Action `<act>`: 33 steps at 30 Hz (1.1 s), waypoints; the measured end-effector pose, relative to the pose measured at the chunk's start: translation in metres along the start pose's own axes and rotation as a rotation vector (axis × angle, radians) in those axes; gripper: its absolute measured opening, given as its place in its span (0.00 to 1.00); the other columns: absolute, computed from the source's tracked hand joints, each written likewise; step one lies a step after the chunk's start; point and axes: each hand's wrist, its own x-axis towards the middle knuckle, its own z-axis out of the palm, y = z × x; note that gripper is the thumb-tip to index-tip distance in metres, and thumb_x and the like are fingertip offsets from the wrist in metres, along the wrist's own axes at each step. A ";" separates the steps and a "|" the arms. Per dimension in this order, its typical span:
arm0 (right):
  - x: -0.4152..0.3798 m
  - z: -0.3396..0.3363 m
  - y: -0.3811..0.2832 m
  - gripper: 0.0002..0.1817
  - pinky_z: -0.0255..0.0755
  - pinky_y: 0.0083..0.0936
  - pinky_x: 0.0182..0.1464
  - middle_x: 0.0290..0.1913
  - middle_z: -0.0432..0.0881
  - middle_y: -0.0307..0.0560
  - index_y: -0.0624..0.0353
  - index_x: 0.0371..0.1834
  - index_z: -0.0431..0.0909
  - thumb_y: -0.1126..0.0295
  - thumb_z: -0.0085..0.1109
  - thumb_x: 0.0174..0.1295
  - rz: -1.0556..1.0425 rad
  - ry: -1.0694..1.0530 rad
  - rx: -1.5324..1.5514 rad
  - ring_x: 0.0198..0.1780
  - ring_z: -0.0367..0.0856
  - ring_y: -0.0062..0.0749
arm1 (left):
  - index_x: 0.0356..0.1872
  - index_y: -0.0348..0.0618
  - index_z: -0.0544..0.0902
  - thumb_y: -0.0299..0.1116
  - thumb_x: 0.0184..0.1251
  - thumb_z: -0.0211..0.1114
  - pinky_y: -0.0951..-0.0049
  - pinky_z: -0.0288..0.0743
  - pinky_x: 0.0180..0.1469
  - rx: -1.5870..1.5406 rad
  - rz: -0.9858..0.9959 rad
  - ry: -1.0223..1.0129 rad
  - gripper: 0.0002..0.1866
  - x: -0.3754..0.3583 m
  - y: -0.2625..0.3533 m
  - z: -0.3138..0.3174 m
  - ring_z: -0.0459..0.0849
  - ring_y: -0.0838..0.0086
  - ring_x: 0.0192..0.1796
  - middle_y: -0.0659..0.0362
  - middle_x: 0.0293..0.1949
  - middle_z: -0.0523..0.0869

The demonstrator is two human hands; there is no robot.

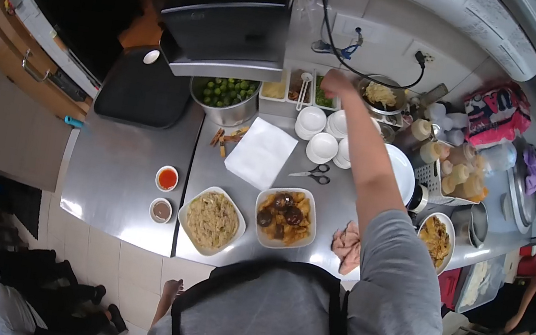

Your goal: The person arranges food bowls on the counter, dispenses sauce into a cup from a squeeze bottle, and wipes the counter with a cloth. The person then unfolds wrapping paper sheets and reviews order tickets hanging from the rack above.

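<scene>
My right hand (338, 83) is stretched out over a small container of chopped greens (322, 96) at the back of the steel counter. Its fingers look pinched together, and what they hold, if anything, is hidden. Low beside my body hangs my left hand (173, 287), fingers curled and nothing visible in them. Closest to me on the counter are a square bowl of fried rice (211, 221) and a square bowl of saucy food with dark round slices on top (285, 219). Small cups of red sauce (167, 178) and brown sauce (161, 210) stand to the left.
Stacked small white dishes (322, 146), scissors (313, 173) and white paper (261, 153) lie mid-counter. A pot of green citrus (225, 95) sits below a black printer (228, 16). A pink cloth (347, 247) and noodle bowl (436, 241) are at right. Other people are at both sides.
</scene>
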 end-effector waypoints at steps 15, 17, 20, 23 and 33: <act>-0.039 0.039 0.000 0.11 0.73 0.35 0.43 0.36 0.80 0.59 0.62 0.29 0.82 0.73 0.53 0.43 -0.131 0.043 -0.408 0.41 0.79 0.48 | 0.30 0.41 0.79 0.43 0.62 0.51 0.64 0.76 0.30 0.876 0.736 0.011 0.16 0.029 0.063 -0.007 0.83 0.62 0.27 0.53 0.25 0.83; -0.049 0.029 -0.009 0.10 0.73 0.35 0.43 0.35 0.80 0.59 0.62 0.28 0.82 0.74 0.53 0.43 -0.169 0.018 -0.431 0.41 0.79 0.48 | 0.29 0.42 0.79 0.43 0.62 0.50 0.63 0.76 0.30 0.950 0.692 0.026 0.16 0.025 0.052 -0.007 0.83 0.61 0.27 0.53 0.24 0.83; -0.050 0.032 -0.006 0.10 0.73 0.35 0.42 0.34 0.80 0.60 0.63 0.28 0.82 0.74 0.54 0.42 -0.167 0.081 -0.373 0.40 0.79 0.48 | 0.28 0.42 0.79 0.43 0.62 0.49 0.62 0.76 0.31 1.024 0.676 0.051 0.16 0.024 0.044 -0.008 0.83 0.61 0.28 0.53 0.24 0.83; -0.056 0.025 -0.011 0.10 0.73 0.35 0.42 0.34 0.80 0.60 0.64 0.27 0.81 0.74 0.53 0.43 -0.152 0.048 -0.375 0.40 0.79 0.48 | 0.28 0.43 0.79 0.43 0.62 0.48 0.62 0.76 0.31 1.108 0.670 0.067 0.16 0.024 0.044 -0.008 0.83 0.60 0.28 0.53 0.24 0.83; -0.082 0.010 -0.029 0.09 0.74 0.36 0.42 0.34 0.80 0.59 0.63 0.27 0.81 0.72 0.53 0.47 -0.152 0.264 -0.270 0.39 0.80 0.48 | 0.30 0.41 0.79 0.38 0.59 0.56 0.66 0.76 0.28 0.873 0.905 0.068 0.11 0.040 0.064 -0.016 0.83 0.62 0.28 0.50 0.27 0.84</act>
